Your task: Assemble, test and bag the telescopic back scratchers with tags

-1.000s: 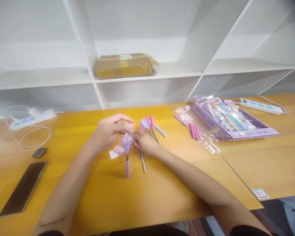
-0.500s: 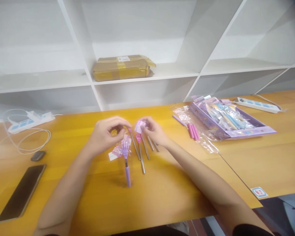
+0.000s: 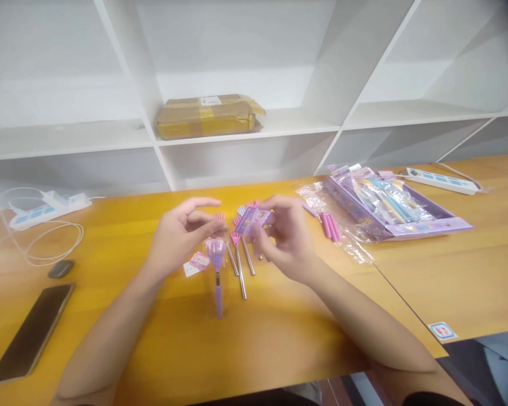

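Note:
My left hand [image 3: 175, 234] has its index finger raised, while its thumb and other fingers pinch the top of a clear bag. Inside the bag is a purple claw-shaped stick [image 3: 218, 282], upright with its claw at the top. Between the thumb and fingers of my right hand [image 3: 288, 237] is a purple printed card [image 3: 252, 220]. Behind and below the hands lie several metal rods with small claw heads, one of them a pink claw rod [image 3: 239, 265]. A small pink and white card [image 3: 197, 263] rests left of the bag.
Pink tubes [image 3: 331, 227] and clear wrap lie right of my right hand, beside a purple box [image 3: 427, 228] of wrapped sticks. Power strips [image 3: 442, 180] stand at both sides. A phone [image 3: 31, 332] is at the left; a taped parcel [image 3: 207, 118] sits on the shelf.
My right hand has moved right and nearer, turning the purple card. My left index finger has lifted away from the thumb. The bagged purple stick has straightened slightly.

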### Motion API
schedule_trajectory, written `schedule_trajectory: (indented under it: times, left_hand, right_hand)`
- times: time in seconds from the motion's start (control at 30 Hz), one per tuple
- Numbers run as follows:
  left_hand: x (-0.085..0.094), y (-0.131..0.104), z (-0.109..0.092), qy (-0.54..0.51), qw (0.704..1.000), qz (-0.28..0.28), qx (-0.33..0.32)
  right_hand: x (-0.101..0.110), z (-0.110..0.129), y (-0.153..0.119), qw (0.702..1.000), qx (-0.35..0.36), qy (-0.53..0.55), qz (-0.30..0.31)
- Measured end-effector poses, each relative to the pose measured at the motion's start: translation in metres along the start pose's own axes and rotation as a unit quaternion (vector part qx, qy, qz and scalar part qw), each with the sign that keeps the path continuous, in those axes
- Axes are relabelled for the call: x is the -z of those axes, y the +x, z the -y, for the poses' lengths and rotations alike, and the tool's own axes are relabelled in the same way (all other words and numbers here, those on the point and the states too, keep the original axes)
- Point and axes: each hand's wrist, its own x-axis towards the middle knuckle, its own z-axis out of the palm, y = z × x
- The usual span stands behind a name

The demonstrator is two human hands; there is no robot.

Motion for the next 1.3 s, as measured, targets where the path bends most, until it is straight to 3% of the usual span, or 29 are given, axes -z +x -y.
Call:
schedule_trajectory:
  times: [0.1,0.2,0.4,0.6,0.73,0.87,1.3]
  left_hand:
    - [-0.005,-0.009,-0.005,-0.018,1.000,0.001,0.008]
    - [-0.007,-0.015,-0.007,-0.028,0.999,0.011,0.022]
    - [-0.006,-0.016,-0.008,-0.033,0.998,0.024,0.042]
    - [-0.007,-0.013,-0.004,-0.011,0.999,0.041,0.028]
    - [-0.009,-0.008,0.003,-0.040,0.998,0.045,0.030]
    - [-0.010,-0.006,0.005,-0.072,0.995,0.053,0.039]
    - [-0.007,-0.013,-0.001,-0.059,0.996,0.038,0.059]
  right_hand:
    - [0.001,0.015,0.000,0.989,0.100,-0.110,0.007]
    - [0.002,0.022,0.000,0.978,0.151,-0.141,0.031]
    - [-0.002,0.018,-0.003,0.986,0.118,-0.116,0.031]
    - [-0.002,0.017,-0.002,0.968,0.162,-0.187,0.050]
    - [-0.002,0.017,-0.003,0.958,0.193,-0.211,0.021]
    - [-0.001,0.016,-0.001,0.956,0.201,-0.214,0.006]
    - [0.004,0.020,-0.002,0.950,0.205,-0.231,0.049]
